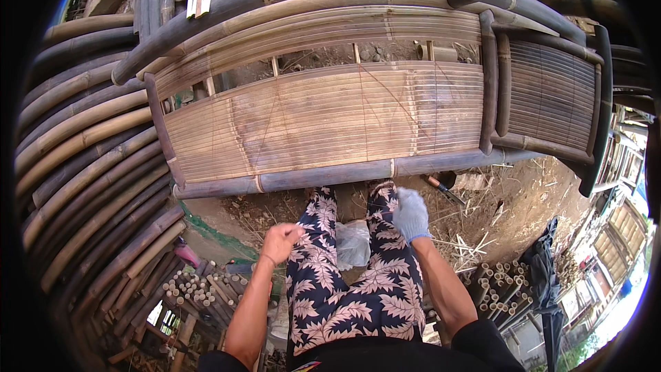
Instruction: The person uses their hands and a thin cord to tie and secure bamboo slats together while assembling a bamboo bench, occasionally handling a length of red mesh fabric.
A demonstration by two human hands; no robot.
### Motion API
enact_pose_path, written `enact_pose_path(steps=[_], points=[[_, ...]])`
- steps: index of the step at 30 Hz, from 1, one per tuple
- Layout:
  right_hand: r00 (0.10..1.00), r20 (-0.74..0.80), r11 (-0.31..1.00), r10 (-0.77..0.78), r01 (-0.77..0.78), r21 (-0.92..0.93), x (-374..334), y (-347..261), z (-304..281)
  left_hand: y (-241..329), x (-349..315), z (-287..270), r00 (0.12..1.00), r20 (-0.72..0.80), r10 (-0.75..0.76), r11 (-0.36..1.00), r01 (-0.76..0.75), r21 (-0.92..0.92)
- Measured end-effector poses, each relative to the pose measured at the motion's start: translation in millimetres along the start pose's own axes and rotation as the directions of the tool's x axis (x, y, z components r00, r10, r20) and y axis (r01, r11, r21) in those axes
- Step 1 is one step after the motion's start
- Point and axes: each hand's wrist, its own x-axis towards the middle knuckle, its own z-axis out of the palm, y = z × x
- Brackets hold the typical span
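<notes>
In front of my knees lies a bamboo bench point(358, 117), with a slatted seat and a thick dark bamboo pole point(330, 176) along its near edge. My left hand point(281, 242), bare, hovers by my left thigh with its fingers curled together; whatever they may hold is too small to make out. A grey-blue knitted glove covers my right hand point(411, 215), which is closed beside my right knee, just short of the near pole. Its fingertips are hidden. A tool with a brown handle and a dark blade, like a knife point(446, 189), rests on the ground right of that hand.
Long bamboo poles point(89, 138) are stacked along the left. Bundles of cut bamboo point(206, 289) stand at the lower left, others point(499, 286) at the lower right. Between my legs is a clear plastic bag point(352, 244). Bamboo shavings point(468, 244) litter the dirt floor.
</notes>
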Motion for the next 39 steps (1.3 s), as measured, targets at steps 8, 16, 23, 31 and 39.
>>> enact_pose_path(steps=[8,16,23,31,39], points=[[0.868,-0.406,0.952,-0.287,0.21,-0.224,142.2,-64.5,-31.7,-20.9,-4.6,29.9,0.999,0.037,-0.032,0.991,0.027,0.131],[0.838,-0.485,0.955,-0.248,0.296,0.025,92.3,-49.8,-4.3,41.3,23.3,51.2,1.0,-0.014,-0.001,0.998,0.0,-0.055],[0.577,-0.328,0.621,0.748,-0.435,0.652,106.1,112.3,-53.4,56.0,40.4,60.8,0.998,-0.062,0.015,0.983,-0.026,-0.181],[0.744,-0.293,0.767,0.601,-0.431,0.476,147.2,127.9,-60.7,122.2,53.3,96.8,0.999,0.017,0.032,0.977,-0.028,-0.212],[0.929,-0.37,-0.342,0.016,0.353,0.871,49.0,-5.9,-181.7,216.6,29.6,68.4,0.98,-0.098,0.173,0.943,-0.194,-0.272]])
